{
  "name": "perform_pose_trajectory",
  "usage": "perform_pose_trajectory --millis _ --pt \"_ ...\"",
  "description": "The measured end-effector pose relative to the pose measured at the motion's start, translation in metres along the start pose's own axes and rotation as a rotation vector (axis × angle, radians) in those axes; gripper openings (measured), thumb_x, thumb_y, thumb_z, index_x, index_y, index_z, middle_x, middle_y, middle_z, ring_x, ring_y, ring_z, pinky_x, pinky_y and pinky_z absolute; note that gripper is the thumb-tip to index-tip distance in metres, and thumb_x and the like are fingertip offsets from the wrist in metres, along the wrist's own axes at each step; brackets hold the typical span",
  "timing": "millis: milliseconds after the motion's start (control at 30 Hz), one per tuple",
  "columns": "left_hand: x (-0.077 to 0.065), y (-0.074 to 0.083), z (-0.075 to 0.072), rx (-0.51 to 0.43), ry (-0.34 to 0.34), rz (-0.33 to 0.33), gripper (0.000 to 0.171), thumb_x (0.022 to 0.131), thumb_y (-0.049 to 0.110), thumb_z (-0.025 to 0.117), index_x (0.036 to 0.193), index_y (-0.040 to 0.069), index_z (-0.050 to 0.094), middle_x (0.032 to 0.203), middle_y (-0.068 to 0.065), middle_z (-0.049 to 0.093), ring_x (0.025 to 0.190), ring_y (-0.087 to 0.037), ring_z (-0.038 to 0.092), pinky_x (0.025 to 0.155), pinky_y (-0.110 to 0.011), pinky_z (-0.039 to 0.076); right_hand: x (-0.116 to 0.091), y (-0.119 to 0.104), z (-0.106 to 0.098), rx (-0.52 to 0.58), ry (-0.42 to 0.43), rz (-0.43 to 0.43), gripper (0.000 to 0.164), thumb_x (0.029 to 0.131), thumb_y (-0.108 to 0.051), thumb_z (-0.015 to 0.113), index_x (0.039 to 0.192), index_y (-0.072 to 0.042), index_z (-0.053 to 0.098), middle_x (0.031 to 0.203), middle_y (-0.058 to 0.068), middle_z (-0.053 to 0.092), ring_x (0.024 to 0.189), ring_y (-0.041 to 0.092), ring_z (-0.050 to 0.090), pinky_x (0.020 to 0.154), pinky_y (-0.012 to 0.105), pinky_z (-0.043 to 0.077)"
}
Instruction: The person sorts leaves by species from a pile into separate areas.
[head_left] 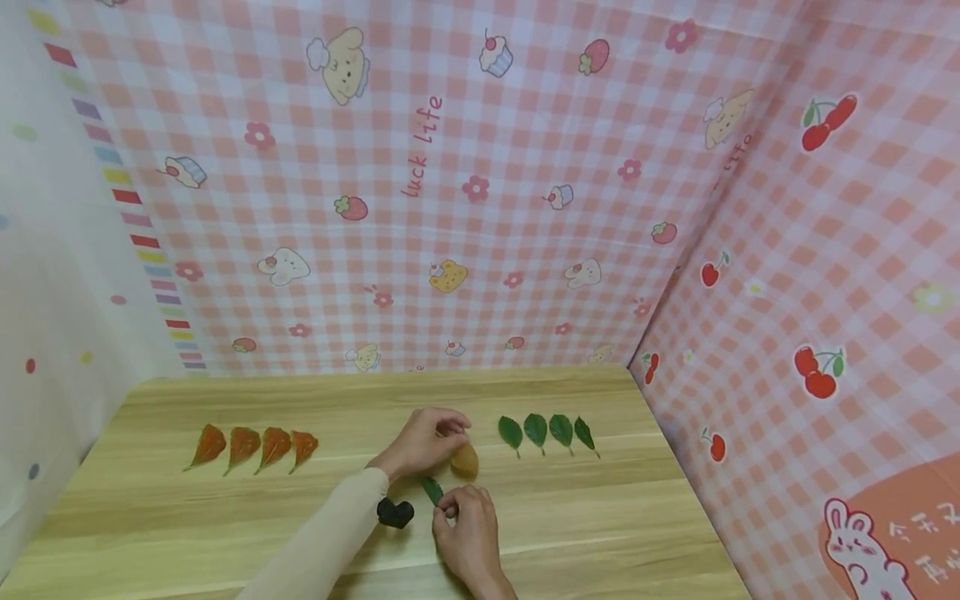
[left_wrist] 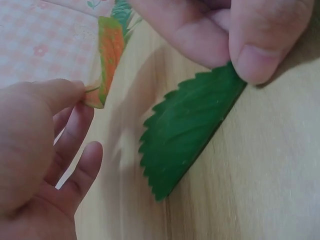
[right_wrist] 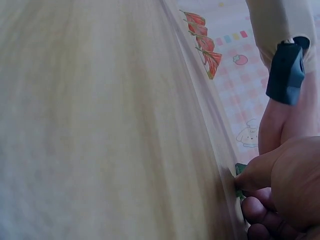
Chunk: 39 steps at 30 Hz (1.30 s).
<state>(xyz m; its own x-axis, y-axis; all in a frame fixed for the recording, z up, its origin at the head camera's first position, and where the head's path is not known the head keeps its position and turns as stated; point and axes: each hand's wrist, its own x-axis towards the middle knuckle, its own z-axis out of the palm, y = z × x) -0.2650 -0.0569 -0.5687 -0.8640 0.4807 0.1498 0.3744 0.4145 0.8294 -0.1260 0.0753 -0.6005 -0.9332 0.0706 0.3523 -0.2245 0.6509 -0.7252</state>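
Observation:
My left hand [head_left: 423, 442] pinches the stem end of an orange-yellow leaf with green edges [left_wrist: 111, 57] between thumb and finger. In the head view this leaf [head_left: 465, 461] hangs just below the fingertips. Closer to my body, my right hand [head_left: 468, 529] pinches the end of a green, saw-edged leaf [left_wrist: 187, 127] between thumb and index finger. The green leaf [head_left: 432, 490] points up and left in the head view, close over the wooden table. Only a small part of it shows beside the right thumb in the right wrist view.
A row of several red-orange leaves [head_left: 243, 448] lies on the left of the wooden table [head_left: 150, 517]. Several green leaves [head_left: 536, 429] lie in a row right of my left hand. Checked cloth [head_left: 480, 233] hangs behind, with another cloth wall [head_left: 750, 317] on the right.

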Motion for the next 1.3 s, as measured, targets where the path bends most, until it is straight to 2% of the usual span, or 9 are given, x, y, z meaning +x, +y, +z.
perform_pose_trajectory --millis 167,300,467,667,833,1000,1300 --pt "-0.009 0.001 -0.008 -0.036 0.084 -0.049 0.016 0.108 0.007 0.074 0.122 0.004 0.081 0.112 -0.006 0.084 0.102 -0.015 0.078 0.092 -0.028 0.063 0.000 0.000 -0.001 0.003 -0.015 0.015 0.020 0.081 0.002 0.090 0.078 -0.013 0.078 0.075 -0.004 0.068 0.078 0.002 0.051 0.073 0.022 0.045" --pt "-0.019 0.001 -0.015 -0.105 0.140 -0.105 0.007 0.108 0.010 0.076 0.115 0.009 0.079 0.111 -0.004 0.082 0.102 -0.014 0.077 0.092 -0.025 0.062 0.001 0.000 -0.001 0.001 -0.045 0.043 0.019 0.083 0.002 0.089 0.079 -0.013 0.078 0.076 -0.004 0.067 0.078 0.001 0.050 0.075 0.021 0.045" --pt "-0.034 0.001 -0.024 -0.204 0.149 -0.148 0.009 0.108 0.014 0.078 0.114 0.010 0.084 0.115 -0.009 0.085 0.107 -0.021 0.082 0.093 -0.026 0.066 0.002 0.000 0.000 0.002 -0.059 0.061 0.019 0.084 0.001 0.089 0.079 -0.013 0.077 0.075 -0.004 0.066 0.078 0.001 0.049 0.075 0.021 0.045" --pt "-0.049 0.007 -0.035 -0.287 0.167 -0.170 0.017 0.107 0.014 0.079 0.122 0.007 0.085 0.125 -0.016 0.084 0.115 -0.026 0.084 0.094 -0.027 0.067 0.001 -0.001 0.000 0.000 -0.064 0.070 0.019 0.084 0.001 0.089 0.080 -0.014 0.078 0.076 -0.006 0.066 0.079 0.001 0.049 0.075 0.022 0.044" --pt "-0.058 0.015 -0.042 -0.312 0.177 -0.195 0.021 0.105 0.012 0.082 0.125 0.007 0.084 0.126 -0.015 0.084 0.114 -0.022 0.083 0.094 -0.024 0.066 0.002 -0.001 0.000 -0.005 -0.062 0.071 0.019 0.083 0.001 0.089 0.079 -0.014 0.078 0.076 -0.006 0.066 0.079 0.001 0.049 0.075 0.022 0.045" --pt "-0.070 0.020 -0.047 -0.345 0.207 -0.254 0.021 0.100 0.011 0.087 0.121 0.008 0.084 0.122 -0.011 0.085 0.110 -0.016 0.081 0.092 -0.022 0.065 0.002 -0.003 0.000 0.000 -0.070 0.080 0.019 0.083 0.001 0.088 0.079 -0.014 0.078 0.076 -0.006 0.065 0.080 0.001 0.049 0.076 0.022 0.044" --pt "-0.091 0.014 -0.050 -0.363 0.283 -0.267 0.019 0.100 0.010 0.087 0.118 0.004 0.085 0.119 -0.018 0.086 0.104 -0.011 0.084 0.090 -0.021 0.066 0.001 -0.002 0.000 0.001 -0.076 0.083 0.018 0.084 0.001 0.087 0.080 -0.014 0.078 0.075 -0.007 0.064 0.080 0.001 0.048 0.076 0.022 0.044"
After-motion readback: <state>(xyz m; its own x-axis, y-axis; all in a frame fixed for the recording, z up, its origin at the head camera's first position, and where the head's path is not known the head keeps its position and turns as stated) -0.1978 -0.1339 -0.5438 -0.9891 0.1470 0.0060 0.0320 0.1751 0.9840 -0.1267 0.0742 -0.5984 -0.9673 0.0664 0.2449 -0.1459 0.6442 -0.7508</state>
